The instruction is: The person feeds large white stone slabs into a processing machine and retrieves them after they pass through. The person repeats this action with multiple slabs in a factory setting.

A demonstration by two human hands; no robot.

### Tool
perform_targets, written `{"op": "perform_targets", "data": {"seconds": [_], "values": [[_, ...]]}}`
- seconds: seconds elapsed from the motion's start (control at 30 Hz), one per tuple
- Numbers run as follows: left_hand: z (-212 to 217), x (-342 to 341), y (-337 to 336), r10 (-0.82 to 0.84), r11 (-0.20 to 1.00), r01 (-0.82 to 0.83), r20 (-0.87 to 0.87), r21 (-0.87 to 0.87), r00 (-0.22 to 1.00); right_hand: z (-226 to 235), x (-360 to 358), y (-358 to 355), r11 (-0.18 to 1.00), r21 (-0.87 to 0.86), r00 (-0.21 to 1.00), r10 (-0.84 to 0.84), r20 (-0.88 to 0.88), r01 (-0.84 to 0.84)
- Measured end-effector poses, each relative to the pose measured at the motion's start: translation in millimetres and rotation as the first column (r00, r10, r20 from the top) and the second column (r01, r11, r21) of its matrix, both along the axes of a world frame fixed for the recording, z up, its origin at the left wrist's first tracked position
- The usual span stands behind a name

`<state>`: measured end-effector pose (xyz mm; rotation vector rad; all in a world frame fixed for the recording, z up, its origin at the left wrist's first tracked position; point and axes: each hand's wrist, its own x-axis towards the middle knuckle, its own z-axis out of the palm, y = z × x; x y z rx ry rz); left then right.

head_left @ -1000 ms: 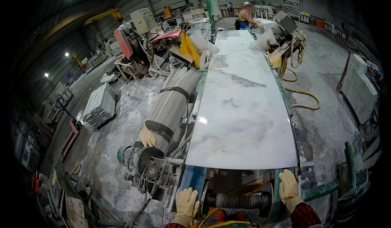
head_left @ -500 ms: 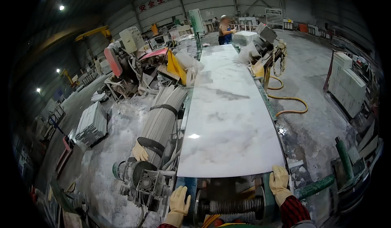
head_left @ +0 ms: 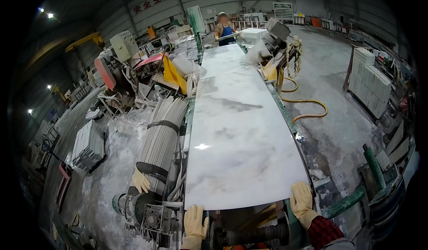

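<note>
A long white marble slab [head_left: 236, 161] with grey veining lies flat along a green-framed machine bed. My left hand [head_left: 195, 225], in a cream rubber glove, lies with fingers stretched forward at the slab's near left corner. At the near right corner is my right hand [head_left: 303, 203], also gloved, its fingers extended against the slab's edge. Neither hand is wrapped round anything. Below the slab's near edge, between my hands, runs a dark ribbed roller [head_left: 249, 235].
Left of the bed are a motor [head_left: 129, 205], a strapped bundle of pale strips [head_left: 162, 138] and a stack of slabs [head_left: 89, 145]. A co-worker [head_left: 225, 29] holds a pale piece at the far end. A yellow hose [head_left: 307, 102] and green bar [head_left: 345, 204] lie right.
The slab's near edge sits lower in view, closer to me, and now reaches my left fingers. The whole view has shifted. The co-worker has turned toward me with a pale piece in hand.
</note>
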<state>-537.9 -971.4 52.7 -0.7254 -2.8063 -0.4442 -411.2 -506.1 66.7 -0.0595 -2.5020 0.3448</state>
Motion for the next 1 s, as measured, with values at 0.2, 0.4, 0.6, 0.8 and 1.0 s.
{"op": "perform_targets", "data": {"seconds": [0.2,0.4,0.6,0.8,1.0], "values": [[-7.6,0.2,-6.6,-0.007,1.0,0.007,-0.037,0.012,0.999,12.8,-2.7,-6.0,0.999,0.049,0.999,0.016,-0.049,-0.014],[-11.0,-0.7,-6.6,-0.018,1.0,0.02,-0.112,0.014,0.993,6.9,-2.7,-2.3,1.0,-0.005,1.0,0.03,0.0,-0.03],[-4.7,3.9,-4.8,-0.013,1.0,0.015,-0.102,0.019,0.995,1.6,1.2,-2.5,0.999,-0.003,0.999,0.033,0.02,-0.033],[10.3,7.6,-0.1,-0.023,0.998,0.023,-0.005,0.066,1.0,-7.5,5.5,1.5,1.0,-0.023,1.0,0.017,0.02,-0.016],[6.0,10.0,-3.5,-0.032,0.998,0.035,-0.043,0.056,0.999,4.7,7.2,-5.8,1.0,-0.016,1.0,0.012,0.02,-0.012]]}}
